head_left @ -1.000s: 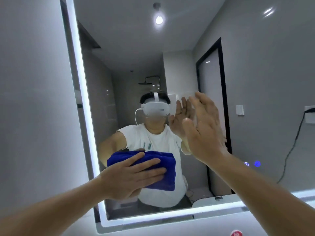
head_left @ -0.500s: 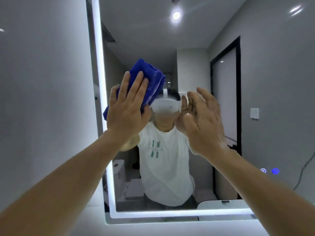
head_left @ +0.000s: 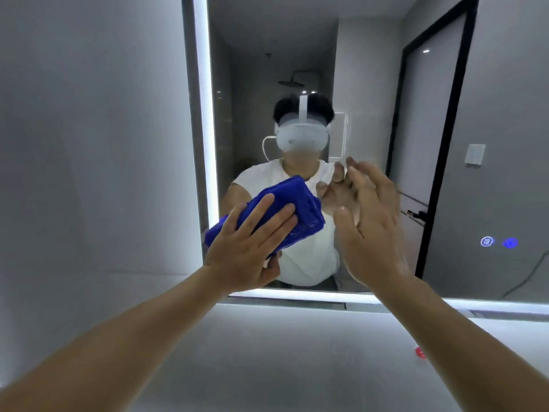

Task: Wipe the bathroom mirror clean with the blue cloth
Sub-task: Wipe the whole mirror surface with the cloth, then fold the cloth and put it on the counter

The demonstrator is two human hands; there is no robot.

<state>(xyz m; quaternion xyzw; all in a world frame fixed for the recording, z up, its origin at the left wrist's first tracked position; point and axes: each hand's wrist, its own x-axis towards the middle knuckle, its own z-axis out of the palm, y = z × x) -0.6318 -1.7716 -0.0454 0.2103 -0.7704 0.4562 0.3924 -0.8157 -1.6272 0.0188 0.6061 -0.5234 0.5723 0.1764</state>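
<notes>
A wall mirror [head_left: 371, 69] with a lit white border fills the upper middle and right of the head view. My left hand [head_left: 252, 245] presses a folded blue cloth [head_left: 300, 209] flat against the glass near the mirror's lower left corner, fingers spread over the cloth. Just to the right, my right hand [head_left: 371, 230] is raised with its fingers apart and holds nothing; it is close to the glass, and I cannot tell whether it touches. The mirror reflects a person in a white shirt and a white headset.
A grey wall [head_left: 89, 144] lies left of the mirror. Two glowing touch buttons [head_left: 499, 242] sit low on the right of the glass. Below the lit bottom edge [head_left: 297, 294] is a pale grey surface [head_left: 282, 352] with a small red mark [head_left: 419, 352].
My left hand has swept the cloth from the mirror's upper left down to its lower left. My right hand has dropped slightly. The view has tilted downward.
</notes>
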